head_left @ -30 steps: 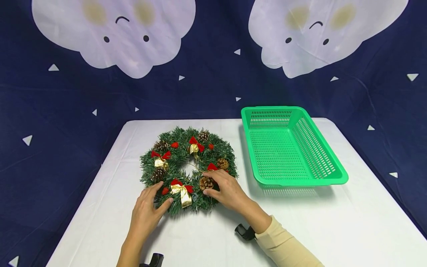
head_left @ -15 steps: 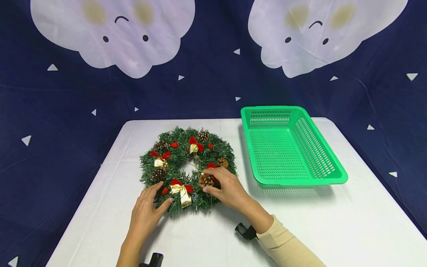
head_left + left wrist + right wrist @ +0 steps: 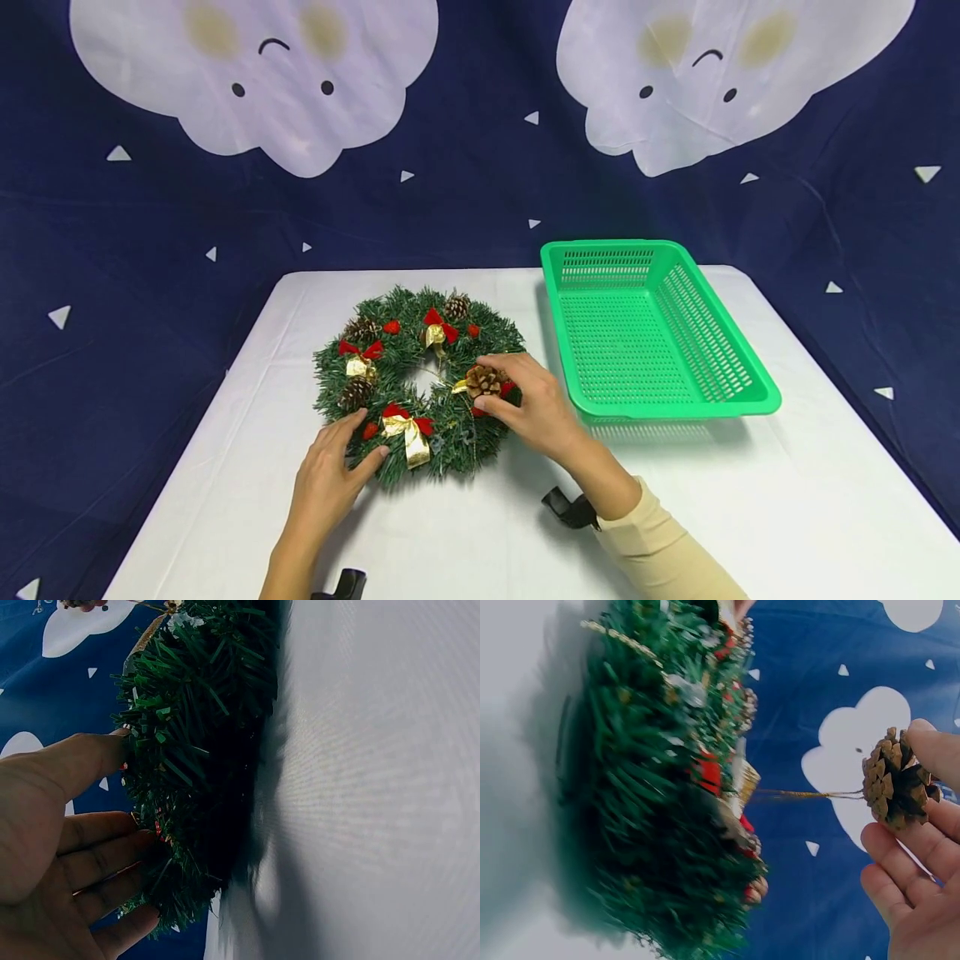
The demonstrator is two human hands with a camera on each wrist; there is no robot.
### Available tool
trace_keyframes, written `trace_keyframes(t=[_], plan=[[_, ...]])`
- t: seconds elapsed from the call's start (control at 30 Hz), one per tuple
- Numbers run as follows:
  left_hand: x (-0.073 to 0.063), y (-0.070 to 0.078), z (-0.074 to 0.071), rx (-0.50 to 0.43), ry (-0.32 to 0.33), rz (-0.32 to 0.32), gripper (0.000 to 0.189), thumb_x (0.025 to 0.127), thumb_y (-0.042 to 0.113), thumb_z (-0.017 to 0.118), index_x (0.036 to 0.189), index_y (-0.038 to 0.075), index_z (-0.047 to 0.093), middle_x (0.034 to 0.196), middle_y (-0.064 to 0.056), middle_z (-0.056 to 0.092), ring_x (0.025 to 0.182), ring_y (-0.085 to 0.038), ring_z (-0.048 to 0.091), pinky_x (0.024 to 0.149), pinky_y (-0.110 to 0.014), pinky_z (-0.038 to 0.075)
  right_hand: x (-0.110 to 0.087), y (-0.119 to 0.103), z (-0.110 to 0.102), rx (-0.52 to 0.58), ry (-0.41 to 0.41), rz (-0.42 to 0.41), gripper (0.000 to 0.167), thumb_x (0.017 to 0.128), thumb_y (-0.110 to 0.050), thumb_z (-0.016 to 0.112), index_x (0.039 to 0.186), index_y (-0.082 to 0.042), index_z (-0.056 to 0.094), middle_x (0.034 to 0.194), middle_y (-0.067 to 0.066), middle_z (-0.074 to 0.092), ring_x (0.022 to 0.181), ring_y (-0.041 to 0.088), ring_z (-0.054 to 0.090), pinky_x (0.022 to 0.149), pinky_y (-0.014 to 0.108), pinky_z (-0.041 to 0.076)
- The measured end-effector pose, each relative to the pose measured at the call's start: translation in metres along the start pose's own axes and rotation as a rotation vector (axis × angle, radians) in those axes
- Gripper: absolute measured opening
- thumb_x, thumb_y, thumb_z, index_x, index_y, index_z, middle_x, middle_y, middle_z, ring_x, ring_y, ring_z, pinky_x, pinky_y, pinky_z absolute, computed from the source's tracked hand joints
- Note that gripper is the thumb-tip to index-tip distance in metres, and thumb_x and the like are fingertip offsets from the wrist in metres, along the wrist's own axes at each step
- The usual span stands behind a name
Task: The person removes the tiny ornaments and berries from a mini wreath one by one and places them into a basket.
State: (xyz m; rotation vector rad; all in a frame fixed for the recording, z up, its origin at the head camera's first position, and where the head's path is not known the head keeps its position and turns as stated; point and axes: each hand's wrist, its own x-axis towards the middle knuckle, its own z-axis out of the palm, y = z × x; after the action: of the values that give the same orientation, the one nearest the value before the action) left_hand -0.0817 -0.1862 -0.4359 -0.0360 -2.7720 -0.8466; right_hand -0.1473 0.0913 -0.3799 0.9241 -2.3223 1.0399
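Note:
A green Christmas wreath (image 3: 401, 302) lies on the white-covered table, dressed with pinecones, red and gold bows and red berries. My left hand (image 3: 326, 471) rests on its lower left edge; in the left wrist view the fingers (image 3: 105, 859) lie fairly straight against the greenery. Over the wreath's right side, my right hand (image 3: 536, 408) pinches a brown pinecone (image 3: 483, 381) between thumb and fingers. The right wrist view shows this pinecone (image 3: 894, 780) held clear of the wreath, a thin gold string (image 3: 802, 794) stretching from it back toward the branches.
A green perforated plastic basket (image 3: 622, 342) stands to the right of the wreath. Behind the table (image 3: 247, 417) hangs a dark blue cloth (image 3: 480, 208) printed with white clouds and triangles. A black wrist mount (image 3: 568, 508) sits under my right wrist.
My right hand has moved up and to the right with the pinecone, away from the wreath's lower right part. My left hand has stayed in place.

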Motion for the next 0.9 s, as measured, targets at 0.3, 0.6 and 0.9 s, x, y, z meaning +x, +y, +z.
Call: trace_keyframes(t=[0.3,0.6,0.9], plan=[[0.000,0.001,-0.001,0.001,-0.019,-0.023,0.065,0.082,0.032,0.072,0.138,0.009,0.049,0.136,-0.018,0.053,0.127,-0.038,0.046,0.099,-0.060,0.041,0.001,0.002,-0.017,-0.018,-0.015,0.086,0.053,0.077,-0.023,0.076,0.126,-0.010,0.058,0.121,0.008,0.064,0.114,0.023,0.059,0.097,0.041,0.050],[0.001,0.001,0.000,0.007,-0.024,-0.017,0.066,0.082,0.033,0.072,0.138,0.008,0.048,0.136,-0.018,0.053,0.127,-0.038,0.045,0.098,-0.060,0.041,-0.001,0.013,-0.037,-0.029,0.065,0.152,0.053,0.075,-0.018,0.077,0.124,-0.009,0.060,0.120,0.010,0.065,0.114,0.027,0.059,0.096,0.046,0.050],[0.001,0.003,-0.001,0.004,-0.019,-0.009,0.065,0.083,0.034,0.072,0.138,0.008,0.048,0.136,-0.018,0.054,0.127,-0.038,0.046,0.099,-0.060,0.041,-0.006,0.028,-0.053,-0.039,0.157,0.165,0.052,0.074,-0.011,0.078,0.123,-0.004,0.061,0.120,0.013,0.065,0.115,0.030,0.059,0.095,0.044,0.049]])
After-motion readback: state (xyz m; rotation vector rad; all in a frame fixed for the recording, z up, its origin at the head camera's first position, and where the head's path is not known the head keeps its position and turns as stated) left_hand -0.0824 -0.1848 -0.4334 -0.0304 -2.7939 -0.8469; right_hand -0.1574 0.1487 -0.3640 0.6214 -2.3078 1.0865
